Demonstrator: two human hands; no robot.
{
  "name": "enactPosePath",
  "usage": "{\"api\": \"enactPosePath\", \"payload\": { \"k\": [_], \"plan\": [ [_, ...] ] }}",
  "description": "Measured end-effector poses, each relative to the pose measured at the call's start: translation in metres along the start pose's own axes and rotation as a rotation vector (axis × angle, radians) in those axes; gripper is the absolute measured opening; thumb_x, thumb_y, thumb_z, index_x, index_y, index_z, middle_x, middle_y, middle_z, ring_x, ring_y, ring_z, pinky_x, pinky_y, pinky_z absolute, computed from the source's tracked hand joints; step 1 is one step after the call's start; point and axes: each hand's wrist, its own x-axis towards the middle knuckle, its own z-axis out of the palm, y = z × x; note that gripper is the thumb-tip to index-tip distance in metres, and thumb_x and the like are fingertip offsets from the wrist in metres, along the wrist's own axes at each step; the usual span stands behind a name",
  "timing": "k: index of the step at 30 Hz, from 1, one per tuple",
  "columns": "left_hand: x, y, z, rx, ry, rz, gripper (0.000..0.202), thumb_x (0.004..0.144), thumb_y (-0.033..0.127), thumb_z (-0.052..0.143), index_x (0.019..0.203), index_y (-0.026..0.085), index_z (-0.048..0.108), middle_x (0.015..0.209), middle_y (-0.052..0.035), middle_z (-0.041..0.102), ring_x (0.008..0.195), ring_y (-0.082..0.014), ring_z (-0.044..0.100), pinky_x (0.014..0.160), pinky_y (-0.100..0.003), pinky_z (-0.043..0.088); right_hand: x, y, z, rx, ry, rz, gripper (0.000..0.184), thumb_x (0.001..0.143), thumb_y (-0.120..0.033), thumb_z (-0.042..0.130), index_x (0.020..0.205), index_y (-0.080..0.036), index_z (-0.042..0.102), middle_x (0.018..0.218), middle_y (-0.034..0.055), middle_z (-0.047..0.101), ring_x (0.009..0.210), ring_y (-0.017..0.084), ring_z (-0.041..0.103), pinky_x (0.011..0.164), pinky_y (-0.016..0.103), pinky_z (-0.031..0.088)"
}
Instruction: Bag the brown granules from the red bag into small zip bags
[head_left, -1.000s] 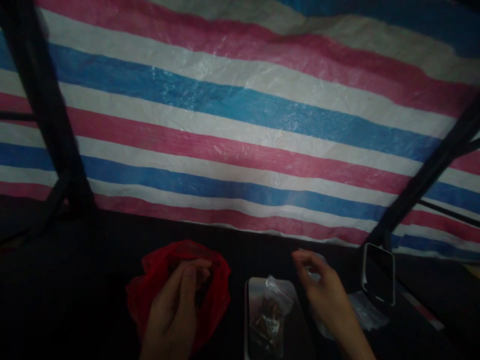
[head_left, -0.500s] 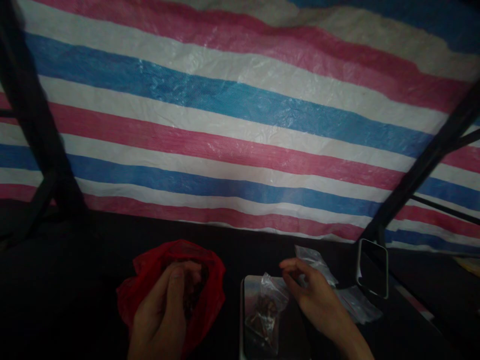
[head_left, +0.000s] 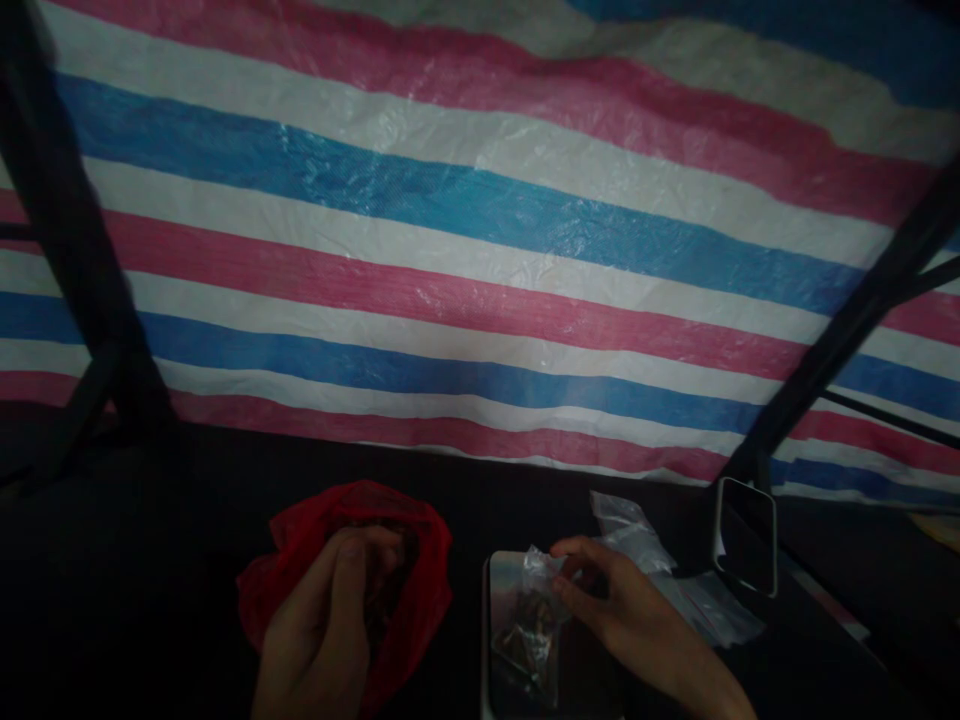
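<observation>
My left hand (head_left: pixel 330 600) is at the mouth of a red plastic bag (head_left: pixel 427 600), its fingers curled inward over the opening. Dark, small pieces lie inside that bag; whatever the fingers hold is hidden. My right hand (head_left: pixel 615 605) pinches the upper right edge of a clear plastic bag (head_left: pixel 536 640) between thumb and fingers. Brownish pieces, too dim to name, fill this clear bag. It lies on a flat device with a pale rim, apparently a scale (head_left: pixel 486 630).
Flat clear plastic bags (head_left: pixel 712 605) lie on the dark table (head_left: pixel 210 520) beyond my right hand. A phone-like device (head_left: pixel 746 537) leans near a dark metal post (head_left: pixel 817 370). Behind the table hangs a striped tarp (head_left: pixel 480 270); another post (head_left: pixel 82 250) stands at left.
My right hand has moved slightly left, from beside the clear bag onto its upper edge. My left hand remains almost still at the red bag.
</observation>
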Motion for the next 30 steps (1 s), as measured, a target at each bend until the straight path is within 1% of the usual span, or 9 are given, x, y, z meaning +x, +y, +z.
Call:
{"api": "enactPosePath", "payload": {
  "k": [6,8,12,17,19,21,24,26,30],
  "plan": [
    [0.0,0.005,0.0,0.016,-0.024,0.05,0.036,0.082,0.06,0.059,0.067,0.027,0.063,0.071,-0.0001,0.072,0.07,-0.0197,0.074,0.064,-0.023,0.062,-0.001,-0.003,0.0,0.002,-0.028,-0.007,0.03,0.093,-0.045,0.06,0.111,-0.024,0.073,0.101,0.0053,0.074,0.094,0.026,0.069,0.081,0.036,0.051],
    [0.0,0.006,0.0,0.022,-0.023,0.055,0.036,0.082,0.059,0.059,0.066,0.027,0.062,0.069,0.0005,0.072,0.069,-0.0191,0.074,0.065,-0.022,0.062,0.0,-0.001,0.0,0.004,-0.03,-0.018,0.03,0.094,-0.045,0.059,0.11,-0.024,0.073,0.101,0.0054,0.073,0.094,0.026,0.068,0.082,0.037,0.051],
    [0.002,0.005,0.001,-0.024,-0.014,0.032,0.042,0.078,0.067,0.064,0.064,0.027,0.061,0.066,0.0013,0.07,0.062,-0.0178,0.07,0.062,-0.022,0.062,0.001,0.0,0.001,-0.012,-0.037,-0.025,0.032,0.094,-0.047,0.058,0.108,-0.022,0.074,0.1,0.0062,0.073,0.094,0.026,0.067,0.084,0.038,0.051],
    [0.001,0.004,0.005,-0.057,0.009,-0.043,0.058,0.068,0.085,0.066,0.062,0.027,0.062,0.065,0.001,0.071,0.059,-0.017,0.068,0.061,-0.022,0.063,0.0,-0.006,0.0,-0.033,-0.05,0.021,0.036,0.094,-0.048,0.057,0.111,-0.021,0.074,0.099,0.0075,0.073,0.094,0.027,0.067,0.084,0.038,0.05],
    [0.0,0.003,0.005,-0.041,0.016,-0.044,0.063,0.066,0.09,0.064,0.063,0.027,0.063,0.065,0.0003,0.071,0.06,-0.0176,0.069,0.061,-0.022,0.063,0.0,-0.008,0.0,-0.036,-0.054,0.031,0.038,0.094,-0.048,0.056,0.113,-0.02,0.074,0.1,0.008,0.074,0.094,0.027,0.068,0.083,0.037,0.051],
    [-0.002,0.0,0.006,-0.028,0.008,-0.019,0.065,0.068,0.091,0.062,0.065,0.026,0.065,0.067,-0.0007,0.072,0.063,-0.0185,0.07,0.061,-0.022,0.063,0.0,-0.008,0.001,-0.034,-0.062,0.04,0.039,0.095,-0.049,0.056,0.113,-0.02,0.075,0.1,0.0083,0.076,0.092,0.026,0.069,0.082,0.036,0.051],
    [-0.002,-0.009,0.004,-0.03,-0.012,-0.002,0.061,0.075,0.086,0.061,0.07,0.025,0.068,0.071,-0.0015,0.074,0.065,-0.0192,0.071,0.063,-0.023,0.063,0.001,-0.007,0.002,-0.006,-0.063,0.041,0.039,0.094,-0.05,0.057,0.109,-0.02,0.076,0.1,0.0079,0.077,0.092,0.026,0.07,0.081,0.035,0.051],
    [-0.001,-0.015,0.001,-0.015,-0.054,0.01,0.055,0.082,0.078,0.061,0.075,0.025,0.07,0.076,-0.0015,0.076,0.068,-0.0192,0.072,0.066,-0.024,0.063,0.002,-0.006,0.002,0.021,-0.043,0.022,0.036,0.094,-0.049,0.057,0.103,-0.02,0.077,0.097,0.0067,0.078,0.091,0.025,0.07,0.08,0.034,0.051],
    [-0.002,-0.015,0.001,0.049,-0.131,0.099,0.04,0.094,0.06,0.057,0.083,0.026,0.074,0.084,-0.0012,0.078,0.074,-0.019,0.073,0.071,-0.024,0.061,0.003,-0.01,0.003,0.06,0.029,-0.024,0.031,0.093,-0.046,0.059,0.083,-0.021,0.073,0.08,0.0026,0.071,0.078,0.022,0.065,0.071,0.032,0.047]
  ]
}}
